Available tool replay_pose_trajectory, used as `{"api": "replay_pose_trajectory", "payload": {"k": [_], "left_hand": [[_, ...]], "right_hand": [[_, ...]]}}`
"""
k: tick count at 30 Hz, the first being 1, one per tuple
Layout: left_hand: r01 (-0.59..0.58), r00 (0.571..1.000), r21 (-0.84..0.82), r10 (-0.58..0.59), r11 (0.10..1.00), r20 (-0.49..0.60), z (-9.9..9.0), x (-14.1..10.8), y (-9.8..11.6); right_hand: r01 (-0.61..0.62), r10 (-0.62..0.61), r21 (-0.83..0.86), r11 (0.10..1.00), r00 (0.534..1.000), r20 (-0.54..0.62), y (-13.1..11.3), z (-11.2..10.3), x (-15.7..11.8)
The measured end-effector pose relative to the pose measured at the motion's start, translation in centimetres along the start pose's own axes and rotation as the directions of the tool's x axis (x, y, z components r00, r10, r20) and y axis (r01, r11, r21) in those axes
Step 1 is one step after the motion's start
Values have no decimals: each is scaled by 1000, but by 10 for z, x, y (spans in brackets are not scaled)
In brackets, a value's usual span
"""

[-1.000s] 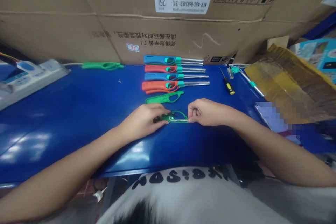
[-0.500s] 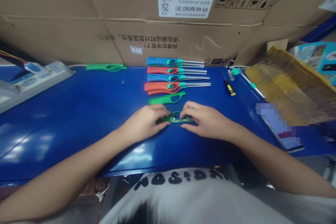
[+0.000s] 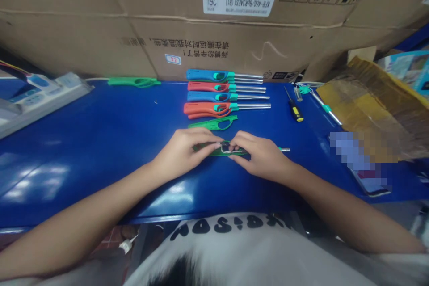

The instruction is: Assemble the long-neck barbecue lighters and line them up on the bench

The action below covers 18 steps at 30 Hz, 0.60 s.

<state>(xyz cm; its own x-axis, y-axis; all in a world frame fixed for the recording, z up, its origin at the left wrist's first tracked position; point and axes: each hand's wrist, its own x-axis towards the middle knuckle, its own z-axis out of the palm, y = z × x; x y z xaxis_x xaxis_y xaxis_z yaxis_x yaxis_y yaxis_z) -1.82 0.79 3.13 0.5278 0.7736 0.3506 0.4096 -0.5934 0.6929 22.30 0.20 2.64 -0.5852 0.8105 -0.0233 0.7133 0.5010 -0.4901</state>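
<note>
Green plastic lighter shell [image 3: 219, 151], one, on the blue workbench [image 3: 100, 183], pinched between left hand [image 3: 184, 154] and right hand [image 3: 259, 157], fingers of both closed on it. Steel tube [image 3: 284, 149] poking out just past the right hand; bright metal part in the shell's opening, too small to identify. Just above the grip: second green shell [image 3: 212, 124], bare. Farther up and left: third green shell [image 3: 134, 82]. Directly above: two blue lighters [image 3: 208, 75] and two orange-red lighters [image 3: 206, 109], steel nozzles fitted. Right of the grip: one screwdriver [image 3: 295, 111]. Tally as judged: four apparently finished, three green shells apparently still open.
</note>
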Motion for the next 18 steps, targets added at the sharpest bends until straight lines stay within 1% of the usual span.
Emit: {"api": "replay_pose_trajectory", "payload": {"k": [4,9,13,18], "left_hand": [[60,997,-51,-62,997,-41,4,1,2],[93,991,-75,-100,993,-93,8,3,2],[124,985,-105,-135,987,-109,10,3,3],[187,974,-131,-201,974,-103,12,4,1]], "right_hand": [[-31,33,84,996,999,-25,1,1,0],[-42,44,74,996,999,-25,1,1,1],[-74,76,67,995,997,-29,0,2,1],[-86,91,123,989,995,-32,1,1,2]]}}
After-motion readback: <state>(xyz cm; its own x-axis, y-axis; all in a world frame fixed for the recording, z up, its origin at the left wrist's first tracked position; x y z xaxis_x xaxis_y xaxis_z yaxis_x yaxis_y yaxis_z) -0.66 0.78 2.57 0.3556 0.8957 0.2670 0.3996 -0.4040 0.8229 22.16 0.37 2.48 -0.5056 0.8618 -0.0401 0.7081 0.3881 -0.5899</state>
